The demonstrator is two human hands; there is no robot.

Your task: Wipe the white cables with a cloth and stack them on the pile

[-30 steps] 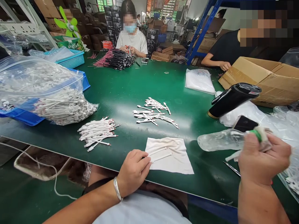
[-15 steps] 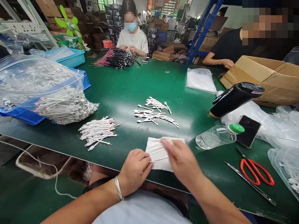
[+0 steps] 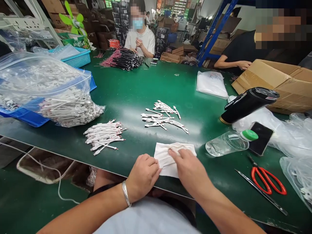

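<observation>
Left grip (image 3: pixel 142 177) lies half-curled against a crumpled white cloth (image 3: pixel 163 162), right grip (image 3: pixel 191 170) flat on top of it, neither clenched. The cloth sits at the edge of the green bench (image 3: pixel 126 94), near loose white cable bundles (image 3: pixel 103 136); a clear plastic bottle (image 3: pixel 226 143) and red-handled scissors (image 3: pixel 266 182) lie rightward.

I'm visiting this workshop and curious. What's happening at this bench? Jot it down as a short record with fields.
Left hand: on the white cloth, bangle on wrist
Right hand: fingers spread on the same cloth
Nearby: white cables, more white cables, water bottle, red scissors
Surface: green bench
Also present: co-worker opposite, behind black cables
</observation>
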